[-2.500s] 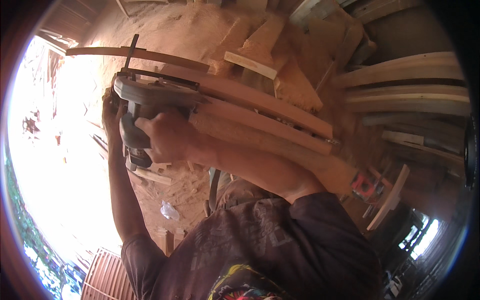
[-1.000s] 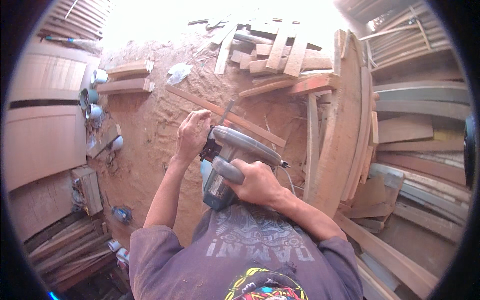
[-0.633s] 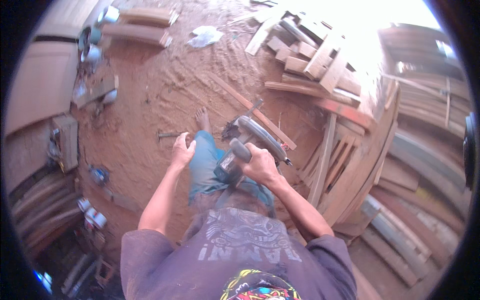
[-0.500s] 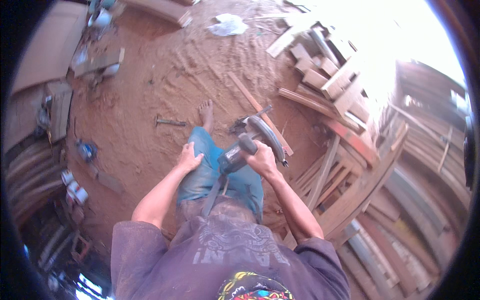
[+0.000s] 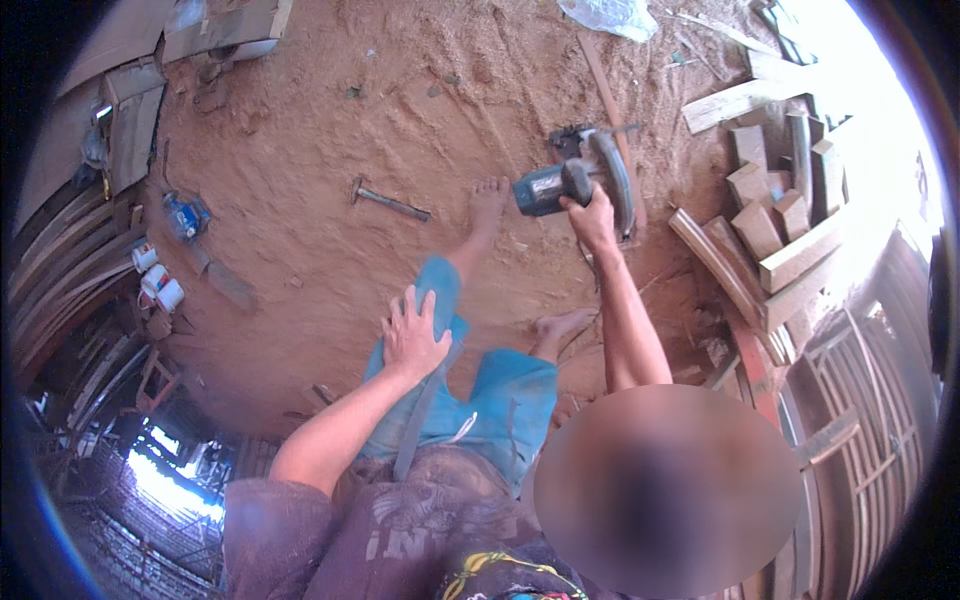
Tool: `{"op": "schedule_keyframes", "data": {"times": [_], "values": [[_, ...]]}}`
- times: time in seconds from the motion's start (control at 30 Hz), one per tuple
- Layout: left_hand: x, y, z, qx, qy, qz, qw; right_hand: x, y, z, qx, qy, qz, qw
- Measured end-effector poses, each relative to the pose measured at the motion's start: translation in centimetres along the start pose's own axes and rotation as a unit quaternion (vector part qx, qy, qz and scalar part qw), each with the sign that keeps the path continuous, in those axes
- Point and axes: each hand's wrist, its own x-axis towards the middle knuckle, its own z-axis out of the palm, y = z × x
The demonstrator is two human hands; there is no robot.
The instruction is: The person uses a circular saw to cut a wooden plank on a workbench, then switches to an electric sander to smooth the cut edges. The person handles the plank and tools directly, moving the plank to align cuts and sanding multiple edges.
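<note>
Circular saw (image 5: pixel 580 180) low over the sawdust floor (image 5: pixel 330 130), right hand (image 5: pixel 592 215) closed round its handle. Left hand (image 5: pixel 413 335) flat, fingers spread, on blue-trousered thigh (image 5: pixel 430 300). Hammer (image 5: pixel 388 202) lies well beyond left fingertips; wood offcuts (image 5: pixel 780 200) right of the saw.

Blue-bodied circular saw (image 5: pixel 560 185), blue trousers (image 5: pixel 470 390)
</note>
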Motion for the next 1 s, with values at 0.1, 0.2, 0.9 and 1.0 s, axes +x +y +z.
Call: {"op": "schedule_keyframes", "data": {"times": [0.1, 0.2, 0.9, 1.0], "values": [[0.1, -0.5, 0.1, 0.006, 0.003, 0.008, 1.000, 3.9, 0.9, 1.6, -0.077, -0.018, 0.000, 0.997], [0.2, -0.7, -0.4, 0.005, -0.002, 0.009, 1.000, 6.0, 1.3, 3.5, -0.141, -0.081, 0.028, 0.986], [-0.5, 2.4, 1.5, 0.118, 0.044, 0.039, 0.991, -10.3, 8.8, 1.1, -0.008, -0.091, 0.029, 0.995], [-1.0, 2.6, 2.1, 0.135, 0.051, 0.057, 0.988, -20.6, 11.3, -0.4, 0.074, -0.008, 0.055, 0.996]]}}
